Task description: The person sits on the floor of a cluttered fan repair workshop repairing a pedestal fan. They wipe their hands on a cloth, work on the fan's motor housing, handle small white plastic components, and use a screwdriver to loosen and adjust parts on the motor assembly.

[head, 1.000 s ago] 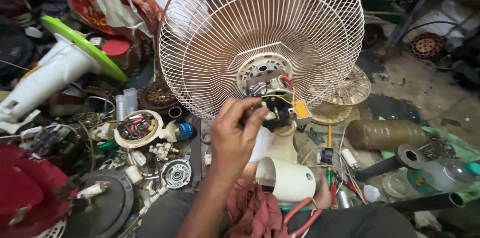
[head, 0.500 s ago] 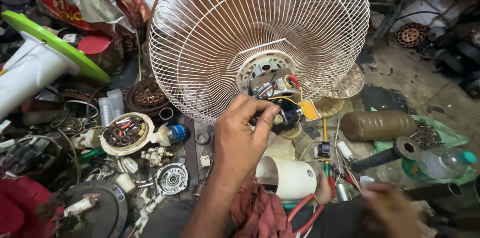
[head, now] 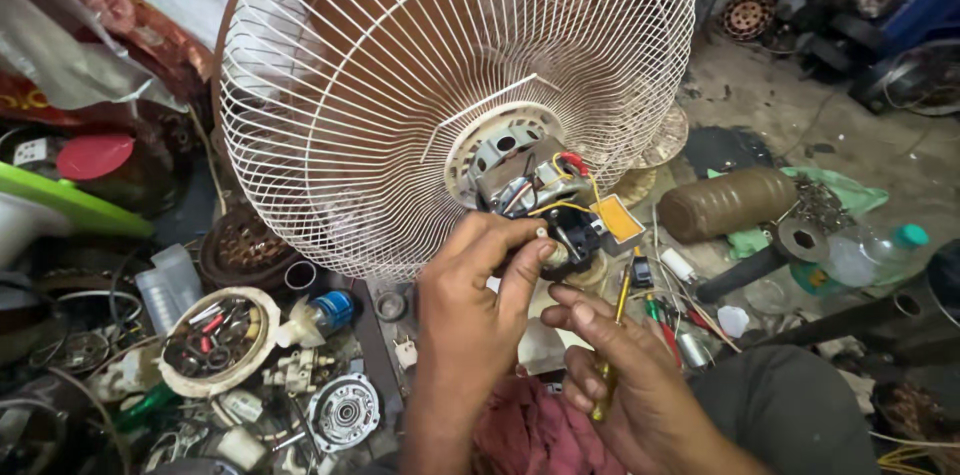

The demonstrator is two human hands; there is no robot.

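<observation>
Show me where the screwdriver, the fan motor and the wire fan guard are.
screwdriver (head: 617, 310), head view, on its yellow shaft above the right hand (head: 640, 405)
fan motor (head: 535, 185), head view, on its exposed wired body
wire fan guard (head: 400, 65), head view, on the white grille wires

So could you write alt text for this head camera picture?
A left hand pinches the wired motor assembly at the back of a white wire fan guard, while the right hand holds a yellow-handled screwdriver beside it, above a floor cluttered with fan parts.
</observation>
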